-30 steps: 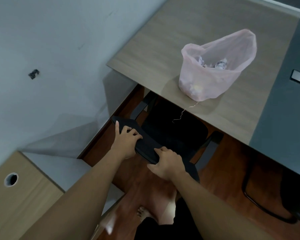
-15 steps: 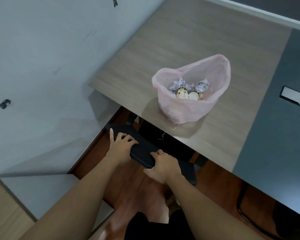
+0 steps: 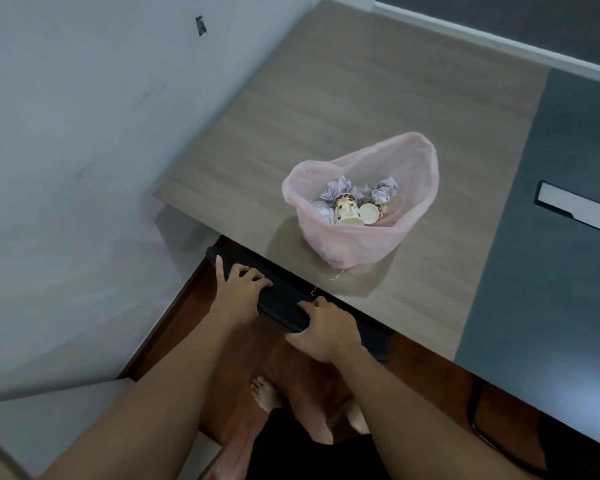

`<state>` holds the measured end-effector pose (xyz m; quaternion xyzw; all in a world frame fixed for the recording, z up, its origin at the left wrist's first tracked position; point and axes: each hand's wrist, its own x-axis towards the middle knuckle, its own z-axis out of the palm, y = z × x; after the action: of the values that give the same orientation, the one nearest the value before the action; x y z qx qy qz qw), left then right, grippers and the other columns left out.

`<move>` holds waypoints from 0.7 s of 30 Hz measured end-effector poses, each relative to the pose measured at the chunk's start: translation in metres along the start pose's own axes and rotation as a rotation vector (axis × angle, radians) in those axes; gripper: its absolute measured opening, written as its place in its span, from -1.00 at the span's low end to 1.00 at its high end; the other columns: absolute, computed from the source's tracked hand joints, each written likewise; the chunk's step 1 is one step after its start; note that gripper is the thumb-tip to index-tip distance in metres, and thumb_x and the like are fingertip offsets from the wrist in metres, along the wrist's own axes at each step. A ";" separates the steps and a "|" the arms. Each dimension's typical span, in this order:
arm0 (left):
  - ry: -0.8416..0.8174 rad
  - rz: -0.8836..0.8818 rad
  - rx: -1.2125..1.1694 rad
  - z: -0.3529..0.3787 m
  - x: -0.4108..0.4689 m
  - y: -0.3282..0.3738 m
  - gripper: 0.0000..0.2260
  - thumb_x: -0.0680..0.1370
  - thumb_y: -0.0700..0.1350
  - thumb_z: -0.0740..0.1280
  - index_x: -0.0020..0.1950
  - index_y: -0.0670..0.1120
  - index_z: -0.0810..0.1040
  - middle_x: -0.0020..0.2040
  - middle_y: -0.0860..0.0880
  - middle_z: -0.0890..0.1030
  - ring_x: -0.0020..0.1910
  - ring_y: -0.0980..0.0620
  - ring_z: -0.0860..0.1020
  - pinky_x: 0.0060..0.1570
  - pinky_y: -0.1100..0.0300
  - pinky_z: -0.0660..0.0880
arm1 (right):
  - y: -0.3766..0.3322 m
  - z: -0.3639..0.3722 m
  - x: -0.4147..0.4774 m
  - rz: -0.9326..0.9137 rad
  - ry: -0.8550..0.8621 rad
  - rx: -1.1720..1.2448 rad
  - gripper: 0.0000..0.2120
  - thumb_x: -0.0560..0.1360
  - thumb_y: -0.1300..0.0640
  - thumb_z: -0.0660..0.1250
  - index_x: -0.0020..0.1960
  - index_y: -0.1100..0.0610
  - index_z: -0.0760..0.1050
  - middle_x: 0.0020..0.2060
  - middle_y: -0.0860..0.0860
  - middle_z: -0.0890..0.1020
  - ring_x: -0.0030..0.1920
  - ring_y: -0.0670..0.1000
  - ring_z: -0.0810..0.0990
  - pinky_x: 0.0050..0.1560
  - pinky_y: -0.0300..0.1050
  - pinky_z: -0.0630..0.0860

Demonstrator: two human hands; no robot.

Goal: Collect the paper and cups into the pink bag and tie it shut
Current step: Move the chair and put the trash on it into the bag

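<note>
The pink bag (image 3: 357, 244) stands open near the front edge of the wooden desk (image 3: 343, 109). Inside it lie crumpled paper balls (image 3: 338, 188) and patterned paper cups (image 3: 347, 211). Both my hands are below the desk edge, away from the bag. My left hand (image 3: 238, 289) and my right hand (image 3: 326, 329) grip the top of a black chair back (image 3: 281, 303) that is mostly under the desk.
A pale wall (image 3: 84, 133) runs along the left. The desk's right part is dark grey (image 3: 551, 237) with a white-edged slot (image 3: 575, 206). A thin thread (image 3: 333, 278) lies by the bag. My bare feet (image 3: 291, 410) stand on the brown floor.
The chair has slid further under the desk with both hands on its back. My view has moved closer over the bag, so its contents show.
</note>
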<state>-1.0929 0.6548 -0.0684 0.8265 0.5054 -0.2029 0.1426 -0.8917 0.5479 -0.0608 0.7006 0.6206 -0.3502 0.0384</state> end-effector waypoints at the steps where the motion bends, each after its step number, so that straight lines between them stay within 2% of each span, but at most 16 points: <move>1: 0.000 0.006 -0.002 -0.002 0.004 -0.001 -0.53 0.60 0.03 0.42 0.51 0.27 0.49 0.49 0.13 0.49 0.59 -0.14 0.25 0.51 -0.50 -0.46 | -0.001 -0.002 0.002 0.030 -0.003 0.003 -0.14 0.45 -0.49 0.29 0.67 -0.15 0.38 0.40 -0.02 0.52 0.36 0.09 0.56 0.34 0.13 0.56; 7: -0.007 0.011 -0.007 -0.007 0.002 -0.006 -0.50 0.59 0.00 0.40 0.54 0.24 0.48 0.51 0.10 0.47 0.60 -0.19 0.22 0.51 -0.51 -0.45 | -0.014 -0.006 -0.001 0.152 -0.046 -0.006 -0.05 0.39 -0.58 0.26 0.69 -0.18 0.35 0.44 -0.04 0.49 0.40 0.09 0.53 0.41 0.16 0.53; 10: -0.032 0.024 -0.026 -0.009 0.003 -0.009 -0.49 0.60 0.00 0.39 0.56 0.24 0.46 0.52 0.09 0.45 0.62 -0.19 0.20 0.50 -0.52 -0.45 | -0.017 -0.016 -0.002 0.171 -0.111 0.064 0.08 0.28 -0.72 0.32 0.63 -0.13 0.43 0.35 -0.05 0.55 0.29 0.06 0.59 0.30 0.12 0.60; 12: -0.073 0.054 -0.041 -0.009 0.005 -0.013 -0.46 0.61 0.02 0.38 0.59 0.24 0.41 0.57 0.07 0.40 0.65 -0.20 0.14 0.47 -0.53 -0.49 | -0.012 -0.028 -0.010 0.179 -0.115 0.167 0.03 0.23 -0.76 0.35 0.45 -0.09 0.62 0.20 -0.09 0.68 0.14 -0.01 0.67 0.19 0.05 0.67; 13: -0.134 0.070 -0.045 -0.013 0.007 -0.015 -0.43 0.61 0.02 0.36 0.63 0.24 0.36 0.62 0.06 0.35 0.68 -0.21 0.09 0.44 -0.53 -0.53 | -0.008 -0.036 -0.016 0.201 -0.060 0.253 -0.10 0.28 -0.74 0.35 0.27 -0.07 0.72 0.06 -0.11 0.75 0.03 -0.05 0.72 0.14 0.05 0.69; 15: -0.318 0.090 -0.076 -0.031 0.014 -0.021 -0.39 0.62 0.02 0.31 0.68 0.23 0.28 0.71 0.03 0.23 0.74 -0.20 -0.02 0.41 -0.48 -0.59 | 0.008 -0.052 -0.021 0.277 0.115 0.444 -0.31 0.45 -0.61 0.36 -0.04 0.03 0.76 -0.17 -0.07 0.79 -0.17 -0.07 0.77 0.07 0.02 0.68; 16: -0.397 0.077 -0.123 -0.046 0.015 -0.021 -0.41 0.64 0.02 0.29 0.69 0.21 0.29 0.72 0.01 0.23 0.75 -0.18 0.00 0.45 -0.45 -0.54 | 0.019 -0.063 -0.022 0.326 0.202 0.531 -0.37 0.55 -0.50 0.37 -0.10 0.08 0.74 -0.20 -0.05 0.79 -0.23 -0.06 0.78 0.07 0.02 0.68; 17: -0.446 0.054 -0.191 -0.063 0.017 -0.020 -0.47 0.67 0.02 0.27 0.67 0.16 0.36 0.70 0.00 0.30 0.73 -0.15 0.12 0.56 -0.40 -0.40 | 0.032 -0.074 -0.022 0.371 0.288 0.609 -0.46 0.64 -0.36 0.36 -0.12 0.11 0.74 -0.20 -0.03 0.80 -0.27 -0.04 0.79 0.08 0.07 0.70; 18: -0.453 0.029 -0.301 -0.076 0.022 -0.018 -0.55 0.69 0.02 0.25 0.61 0.10 0.46 0.64 0.00 0.41 0.66 -0.11 0.29 0.66 -0.28 -0.11 | 0.047 -0.085 -0.021 0.409 0.376 0.683 -0.54 0.70 -0.20 0.33 -0.13 0.12 0.73 -0.18 0.00 0.81 -0.29 0.01 0.79 0.08 0.17 0.72; 19: -0.449 0.017 -0.416 -0.090 0.024 -0.013 -0.61 0.71 0.01 0.23 0.54 0.04 0.54 0.56 0.00 0.52 0.56 -0.08 0.44 0.58 -0.09 0.22 | 0.061 -0.098 -0.021 0.445 0.461 0.756 -0.60 0.73 -0.06 0.29 -0.12 0.15 0.71 -0.15 0.05 0.81 -0.30 0.07 0.79 0.09 0.25 0.73; 20: -0.427 -0.015 -0.577 -0.101 0.029 -0.008 -0.64 0.73 0.03 0.22 0.48 0.00 0.58 0.46 0.01 0.61 0.44 -0.07 0.55 0.35 0.04 0.41 | 0.074 -0.112 -0.020 0.480 0.543 0.835 -0.63 0.73 0.04 0.24 -0.11 0.18 0.69 -0.11 0.12 0.80 -0.30 0.12 0.78 0.08 0.30 0.73; 21: -0.384 -0.079 -0.773 -0.110 0.033 -0.001 -0.66 0.73 0.08 0.22 0.43 -0.01 0.58 0.37 0.02 0.66 0.35 -0.07 0.62 0.17 0.09 0.46 | 0.085 -0.127 -0.018 0.512 0.616 0.906 -0.65 0.72 0.07 0.22 -0.07 0.20 0.67 -0.09 0.16 0.79 -0.30 0.15 0.76 0.07 0.32 0.74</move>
<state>-1.0593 0.7298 0.0121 0.6397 0.5396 -0.1541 0.5251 -0.7593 0.5750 0.0120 0.8434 0.2042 -0.3404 -0.3621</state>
